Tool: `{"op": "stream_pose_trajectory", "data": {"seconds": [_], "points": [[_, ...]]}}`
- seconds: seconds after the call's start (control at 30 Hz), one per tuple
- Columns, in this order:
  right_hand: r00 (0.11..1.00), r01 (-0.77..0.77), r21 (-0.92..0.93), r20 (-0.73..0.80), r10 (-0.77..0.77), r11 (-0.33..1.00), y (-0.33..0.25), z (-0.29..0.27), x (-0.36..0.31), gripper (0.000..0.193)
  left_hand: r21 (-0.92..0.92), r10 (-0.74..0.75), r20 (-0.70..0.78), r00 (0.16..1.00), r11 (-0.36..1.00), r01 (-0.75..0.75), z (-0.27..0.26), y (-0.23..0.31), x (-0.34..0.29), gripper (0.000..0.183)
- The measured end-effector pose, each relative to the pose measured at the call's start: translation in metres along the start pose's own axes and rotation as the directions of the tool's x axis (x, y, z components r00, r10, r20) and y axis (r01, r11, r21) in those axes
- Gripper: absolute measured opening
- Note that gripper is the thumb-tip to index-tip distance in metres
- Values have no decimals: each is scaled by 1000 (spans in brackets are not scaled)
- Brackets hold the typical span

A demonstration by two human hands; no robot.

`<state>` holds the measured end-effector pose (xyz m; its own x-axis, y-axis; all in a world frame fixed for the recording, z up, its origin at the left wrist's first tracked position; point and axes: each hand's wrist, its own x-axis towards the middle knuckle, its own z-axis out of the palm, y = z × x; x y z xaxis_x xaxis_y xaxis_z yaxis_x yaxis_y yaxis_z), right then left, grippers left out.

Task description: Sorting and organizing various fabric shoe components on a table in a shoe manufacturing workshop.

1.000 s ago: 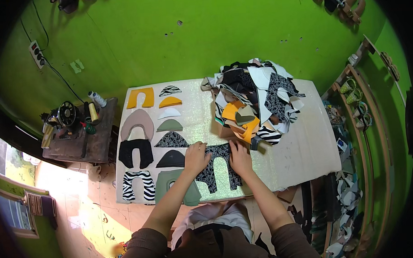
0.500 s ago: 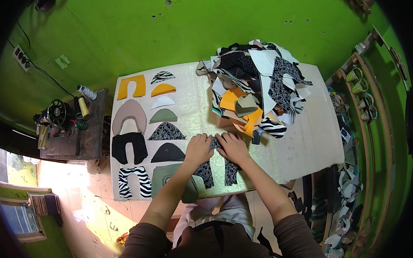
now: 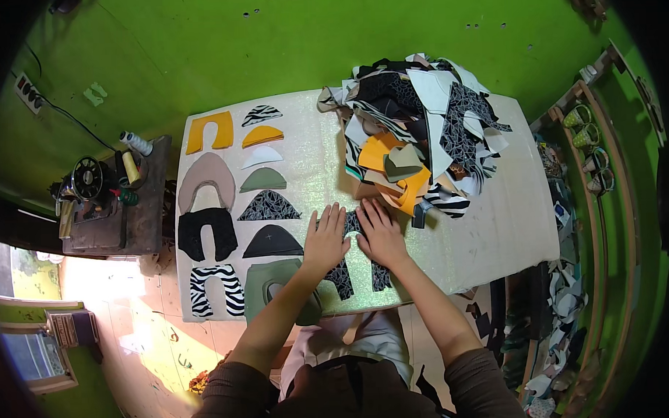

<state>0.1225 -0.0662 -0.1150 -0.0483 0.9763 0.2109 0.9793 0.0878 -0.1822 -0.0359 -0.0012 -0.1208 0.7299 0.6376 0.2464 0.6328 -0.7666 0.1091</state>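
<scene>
My left hand (image 3: 327,237) and my right hand (image 3: 379,232) lie flat, side by side, pressing on a black patterned U-shaped fabric piece (image 3: 343,276) near the front edge of the white table (image 3: 497,233). Its two legs stick out below my hands. Just right of and beyond my right hand is a heap of cut fabric pieces (image 3: 417,143) in black, white, orange and grey. Left of my left hand, cut pieces lie in rows: a black half-round piece (image 3: 272,243), a grey-green U-shaped piece (image 3: 272,281) and a zebra-striped U-shaped piece (image 3: 215,289).
More sorted pieces lie at the table's left, among them a yellow U-shape (image 3: 209,131) and a beige one (image 3: 205,182). A sewing machine (image 3: 91,189) with thread cones stands on a small dark table at left. A wooden rack (image 3: 590,134) runs along the right. Green floor surrounds.
The view has shifted, so the table sits lower in the picture. Both hands have stayed on the black patterned piece, sliding slightly up it so more of its legs shows below them.
</scene>
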Motion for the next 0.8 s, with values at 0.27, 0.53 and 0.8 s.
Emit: {"op": "stream_pose_trajectory", "data": {"seconds": [0.27, 0.53, 0.8], "points": [[996, -90, 12, -3, 90, 996, -6, 13, -20, 51, -69, -153, 157, 976, 984, 165, 12, 17, -32, 65], [989, -142, 125, -34, 147, 982, -2, 15, -17, 49, -36, -259, 99, 961, 964, 264, 7, 12, -23, 68], [979, -186, 140, 112, 171, 972, 5, 2, -21, 58, -11, -281, 72, 957, 959, 282, 2, 22, -24, 68]]}}
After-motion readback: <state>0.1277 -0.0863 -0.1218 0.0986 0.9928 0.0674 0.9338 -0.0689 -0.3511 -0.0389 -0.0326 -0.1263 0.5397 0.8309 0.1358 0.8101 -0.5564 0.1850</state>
